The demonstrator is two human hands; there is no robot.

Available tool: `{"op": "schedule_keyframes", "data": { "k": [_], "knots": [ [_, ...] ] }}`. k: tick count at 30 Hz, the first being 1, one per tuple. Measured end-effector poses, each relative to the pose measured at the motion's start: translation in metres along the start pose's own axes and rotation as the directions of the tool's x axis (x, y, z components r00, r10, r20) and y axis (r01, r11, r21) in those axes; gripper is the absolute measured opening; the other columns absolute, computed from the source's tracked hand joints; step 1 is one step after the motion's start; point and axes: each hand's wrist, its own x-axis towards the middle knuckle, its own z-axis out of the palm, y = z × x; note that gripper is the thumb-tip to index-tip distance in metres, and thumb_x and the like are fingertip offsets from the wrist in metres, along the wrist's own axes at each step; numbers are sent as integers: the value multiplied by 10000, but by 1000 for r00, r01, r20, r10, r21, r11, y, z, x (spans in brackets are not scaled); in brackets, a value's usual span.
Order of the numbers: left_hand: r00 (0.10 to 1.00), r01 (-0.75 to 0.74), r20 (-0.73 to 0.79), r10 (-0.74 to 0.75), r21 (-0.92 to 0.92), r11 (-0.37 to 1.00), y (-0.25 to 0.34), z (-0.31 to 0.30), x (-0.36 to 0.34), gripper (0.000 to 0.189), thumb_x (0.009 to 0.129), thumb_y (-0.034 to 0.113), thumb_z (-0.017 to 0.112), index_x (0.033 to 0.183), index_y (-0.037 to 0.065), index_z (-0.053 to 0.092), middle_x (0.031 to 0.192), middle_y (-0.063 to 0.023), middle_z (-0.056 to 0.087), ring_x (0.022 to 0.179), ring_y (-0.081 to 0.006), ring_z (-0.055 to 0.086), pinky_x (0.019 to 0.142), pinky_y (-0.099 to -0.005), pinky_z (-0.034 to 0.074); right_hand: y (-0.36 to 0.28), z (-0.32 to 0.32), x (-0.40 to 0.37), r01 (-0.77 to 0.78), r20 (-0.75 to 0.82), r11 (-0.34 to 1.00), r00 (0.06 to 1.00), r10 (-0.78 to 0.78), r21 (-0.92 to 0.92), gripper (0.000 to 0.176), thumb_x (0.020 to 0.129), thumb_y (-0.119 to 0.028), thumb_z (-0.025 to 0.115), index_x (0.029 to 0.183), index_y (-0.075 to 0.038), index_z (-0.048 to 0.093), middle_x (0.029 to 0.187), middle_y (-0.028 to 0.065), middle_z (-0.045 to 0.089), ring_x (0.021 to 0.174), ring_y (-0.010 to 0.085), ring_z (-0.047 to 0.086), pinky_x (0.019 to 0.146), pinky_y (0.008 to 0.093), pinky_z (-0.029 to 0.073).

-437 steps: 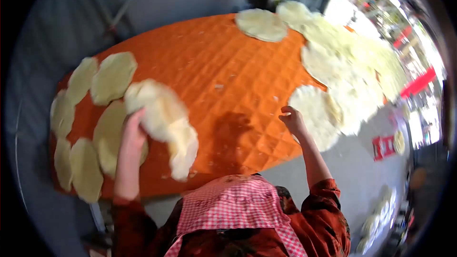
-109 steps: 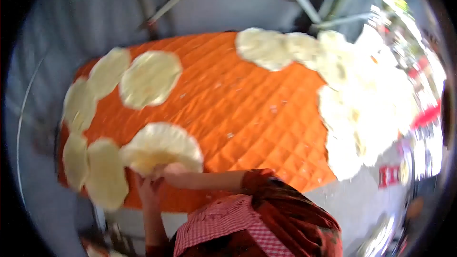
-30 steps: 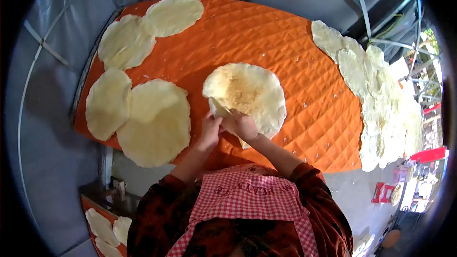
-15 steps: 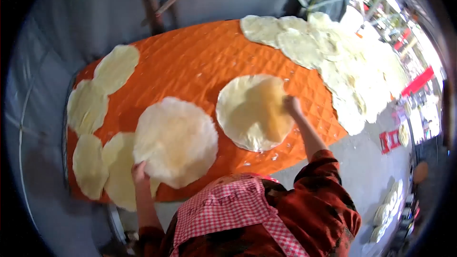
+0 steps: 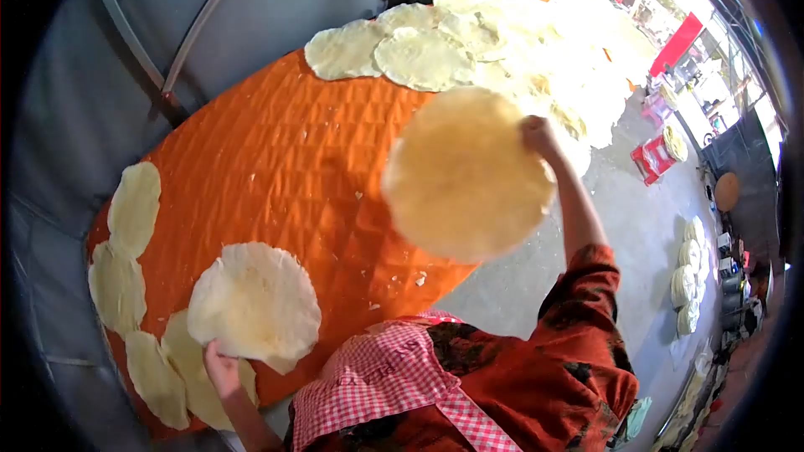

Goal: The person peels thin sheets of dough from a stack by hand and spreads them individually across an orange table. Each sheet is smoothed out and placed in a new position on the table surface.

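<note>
My right hand (image 5: 540,137) grips the edge of a large round thin flatbread (image 5: 469,180), lifted over the right part of the orange quilted cloth (image 5: 293,151) and blurred by motion. At the lower left, my left hand (image 5: 221,367) is closed on the near edge of a paler flatbread (image 5: 255,301). That one partly covers another flatbread (image 5: 205,389) lying on the cloth. Along the left edge lie several more, among them a flatbread (image 5: 134,209) and a folded-looking flatbread (image 5: 157,378).
A broad heap of overlapping flatbreads (image 5: 423,59) covers the far and right end of the cloth. Grey sheeting with metal poles (image 5: 209,17) walls the far left. On the floor at right stand a red stool (image 5: 653,159) and several pale stacks (image 5: 687,276).
My right hand has lifted its flatbread off the cloth and swung it up towards the heap. My left hand keeps its flatbread near the left-side ones. The camera view has turned right.
</note>
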Motion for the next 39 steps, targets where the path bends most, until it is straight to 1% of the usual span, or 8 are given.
{"op": "schedule_keyframes", "data": {
  "k": [5,8,11,13,23,34,35,39],
  "knots": [
    [998,-42,43,44,-39,998,10,74,-22,379,759,90,608,1132,62,544,1070,-62,591,944,-209,580,787,-352,487,7,3,-25,-113,-246,570,955,-163,-814,277,870,-167,412,1017,-31,604,1033,248,614,952,340,593,807,432,452],
    [990,29,138,-18,-76,997,11,99,-30,433,758,67,591,1185,75,521,1111,-69,585,994,-221,570,799,-373,491,-111,84,-111,-239,99,964,968,229,113,307,889,-270,418,955,-51,624,954,183,639,890,291,599,816,422,429],
    [972,34,234,-7,-113,993,7,133,-36,447,768,59,581,1208,75,507,1145,-80,575,1041,-221,550,809,-394,487,-198,193,-215,420,692,907,647,-320,27,642,787,-435,660,1236,-12,484,1243,203,531,1141,341,512,949,428,419],
    [974,22,228,6,-123,992,1,159,-39,440,774,64,583,1208,73,506,1156,-78,570,1042,-219,549,809,-390,486,-234,238,-279,489,591,756,478,-650,435,763,749,-358,699,1332,-1,360,1342,235,419,1138,386,497,935,435,430],
    [889,-296,360,282,-18,955,32,189,-75,153,902,187,544,1022,95,525,1104,-81,568,948,-197,561,804,-372,481,-282,257,-123,308,348,828,797,-494,468,202,700,-40,655,900,-18,670,802,80,683,758,163,633,682,342,512],
    [958,-209,-185,218,67,976,-80,-18,-59,83,901,132,541,942,62,525,903,-54,581,724,-124,521,645,-281,463,29,84,43,-278,-322,927,879,350,250,451,795,-230,626,1166,-7,502,934,133,620,827,226,620,679,337,513],
    [958,-192,-197,209,102,976,-85,-22,-67,80,901,127,538,941,58,527,898,-56,578,727,-126,522,647,-279,464,124,102,57,-196,-659,960,752,16,-200,479,782,-276,656,1147,-5,504,972,167,614,889,303,599,809,389,473],
    [944,-198,-222,243,210,958,-87,-18,-96,82,900,116,537,944,47,534,881,-58,564,742,-132,524,662,-281,468,140,160,-29,-50,-432,991,896,100,125,189,800,-55,563,986,-27,555,824,85,588,709,205,603,594,299,479]
  ]
}}
